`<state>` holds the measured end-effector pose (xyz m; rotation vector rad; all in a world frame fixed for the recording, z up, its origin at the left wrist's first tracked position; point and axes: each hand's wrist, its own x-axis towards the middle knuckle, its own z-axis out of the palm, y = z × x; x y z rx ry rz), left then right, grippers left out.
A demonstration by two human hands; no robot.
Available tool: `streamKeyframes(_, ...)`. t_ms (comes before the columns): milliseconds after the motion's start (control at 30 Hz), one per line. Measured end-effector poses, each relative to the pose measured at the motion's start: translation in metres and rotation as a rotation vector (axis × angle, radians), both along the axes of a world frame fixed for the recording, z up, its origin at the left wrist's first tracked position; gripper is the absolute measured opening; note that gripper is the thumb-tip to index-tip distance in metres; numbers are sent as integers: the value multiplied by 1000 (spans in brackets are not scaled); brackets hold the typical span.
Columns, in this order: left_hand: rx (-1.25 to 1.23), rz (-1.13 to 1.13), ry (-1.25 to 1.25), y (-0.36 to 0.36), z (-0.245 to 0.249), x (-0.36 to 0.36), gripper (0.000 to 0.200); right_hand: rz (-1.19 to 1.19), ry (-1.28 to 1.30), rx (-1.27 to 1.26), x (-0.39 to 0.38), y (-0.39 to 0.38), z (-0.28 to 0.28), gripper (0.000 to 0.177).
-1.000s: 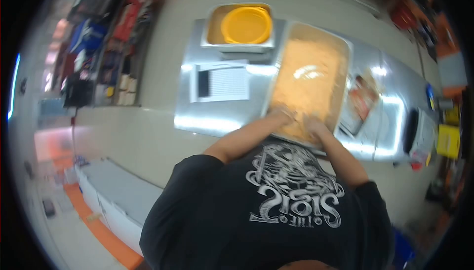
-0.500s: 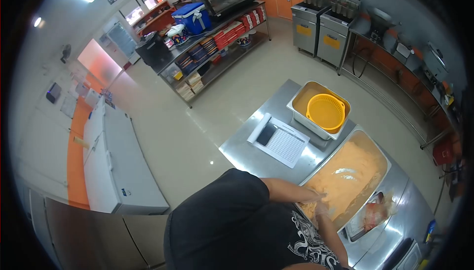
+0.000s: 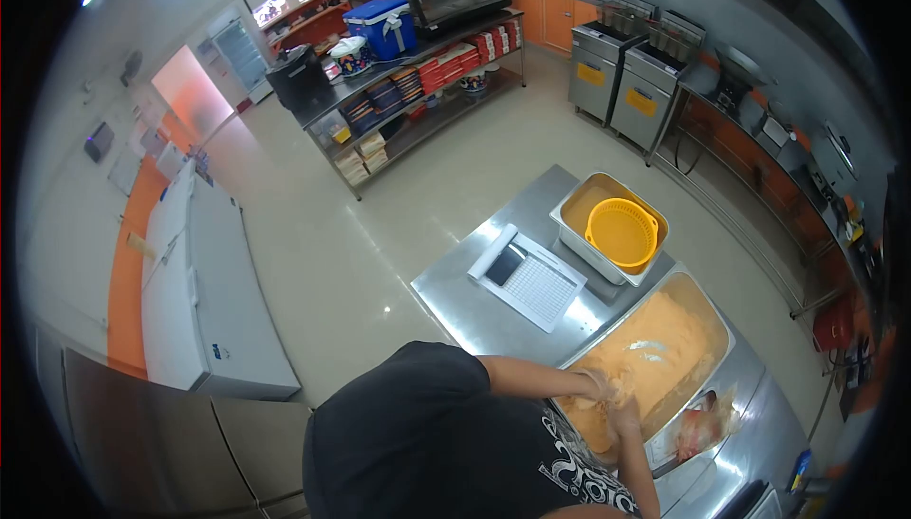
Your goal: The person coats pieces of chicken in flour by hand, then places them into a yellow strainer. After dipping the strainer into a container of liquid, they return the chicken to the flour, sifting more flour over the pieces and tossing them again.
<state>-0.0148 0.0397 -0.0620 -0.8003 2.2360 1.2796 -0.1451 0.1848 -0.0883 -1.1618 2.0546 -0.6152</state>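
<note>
A large steel pan [image 3: 721, 323] holds a layer of orange powdery mix [image 3: 660, 334], smooth at the far end and clumpy near me. My left hand [image 3: 598, 385] reaches over the pan's near-left side, fingers curled just above the mix. Close against it, my right hand [image 3: 623, 418] comes in from the near side, also with bent fingers. Between the two is a pale, coated lump, too small to make out. Beside the pan's right wall, a clear plastic bag [image 3: 700, 431] with reddish contents lies on a small tray.
Beyond the pan stands a deep steel container [image 3: 607, 269] with a yellow basket [image 3: 622, 232] in it. A clipboard with a printed sheet [image 3: 541, 288] and a phone [image 3: 505, 264] lie on the steel table [image 3: 455, 299]. Fryers [image 3: 598, 71] stand farther back.
Both my hands have come up a little out of the mix and now show more clearly, close together. The view has shifted slightly, so the table sits lower and farther left.
</note>
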Motion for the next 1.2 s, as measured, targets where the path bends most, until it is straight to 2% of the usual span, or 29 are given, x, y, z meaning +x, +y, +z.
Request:
streamKeyframes(100,-81,-235,30,-8,57,22,66,27,12,126,-9,2,15,54)
streamKeyframes(200,-316,-635,-128,-13,18,10,60,-248,-168,42,-31,-16,-3,48)
streamKeyframes(267,-307,-309,-63,-13,-18,2,56,-248,15,-175,-27,-30,-22,45)
streamKeyframes(300,-299,-146,-31,-12,-12,4,53,-247,107,-282,-25,-34,-29,43)
streamKeyframes(333,-297,-62,28,-11,-5,1,52,-164,64,-174,-24,-34,-35,43)
streamKeyframes(400,-297,112,142,-16,58,6,50,7,-25,38,-11,-37,-43,42)
streamKeyframes(500,-663,157,348,-10,-28,-15,35,-53,-240,235,41,-40,66,44)
streamKeyframes(567,-532,-176,200,-28,-58,-16,50,220,-132,79,16,-16,30,48)
streamKeyframes(633,-429,-411,39,-36,-56,-22,61,316,-43,54,1,-5,24,45)
streamKeyframes(700,-345,-560,-140,-28,-48,-17,68,223,10,171,-8,6,21,38)
streamKeyframes(800,-171,-257,-189,-7,6,8,80,-116,269,497,0,9,24,46)
streamKeyframes(867,-138,-255,-220,-7,31,19,85,212,345,483,-2,31,-20,48)
streamKeyframes(900,-125,-248,-236,-8,35,21,87,381,382,468,2,34,-25,49)
streamKeyframes(967,-97,-169,-212,-7,26,25,88,289,302,546,12,35,-36,50)
streamKeyframes(1033,-72,-106,-170,-7,19,28,89,59,126,549,24,31,-46,51)
streamKeyframes(1200,28,41,-67,12,11,25,91,-594,-544,368,44,9,-63,54)
